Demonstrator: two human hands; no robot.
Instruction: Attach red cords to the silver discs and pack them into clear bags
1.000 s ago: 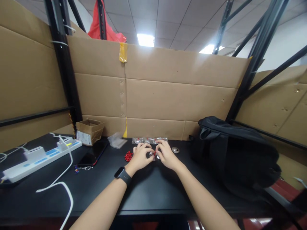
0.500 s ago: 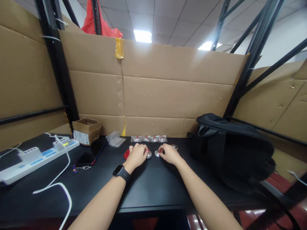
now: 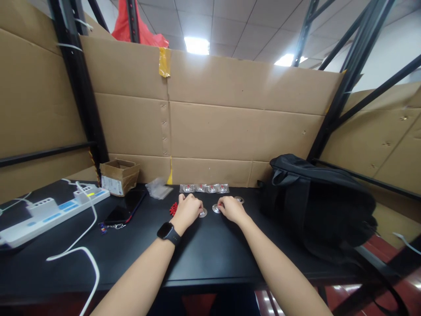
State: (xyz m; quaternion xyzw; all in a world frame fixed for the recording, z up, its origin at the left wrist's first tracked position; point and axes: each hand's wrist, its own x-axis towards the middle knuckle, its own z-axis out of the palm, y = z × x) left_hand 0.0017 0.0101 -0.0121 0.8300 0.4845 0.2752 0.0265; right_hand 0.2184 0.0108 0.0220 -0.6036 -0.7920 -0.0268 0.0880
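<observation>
My left hand (image 3: 188, 210), with a dark watch on its wrist, has its fingers pinched together at the edge of a shiny round disc (image 3: 204, 213). What lies between those fingertips is hidden. Just left of it sits a small pile of red pieces (image 3: 173, 209), partly covered by the hand. My right hand (image 3: 233, 209) pinches a small red piece (image 3: 220, 205) over a second shiny disc (image 3: 215, 209) on the table. Behind the right hand lies another round disc (image 3: 240, 199). Farther back, a row of similar discs in clear wrappers (image 3: 204, 188) lies along the cardboard.
A black backpack (image 3: 315, 206) stands on the right of the black table (image 3: 210, 259). To the left are clear plastic bags (image 3: 158, 189), an open cardboard box (image 3: 120, 176), a phone (image 3: 124, 209), a keyring (image 3: 113, 227) and a white power strip (image 3: 55, 217) with its cable. Cardboard panels (image 3: 213, 131) wall the back.
Both hands stay almost in place over the discs. The red spot seen earlier by my left fingertips no longer shows. The view has shifted slightly.
</observation>
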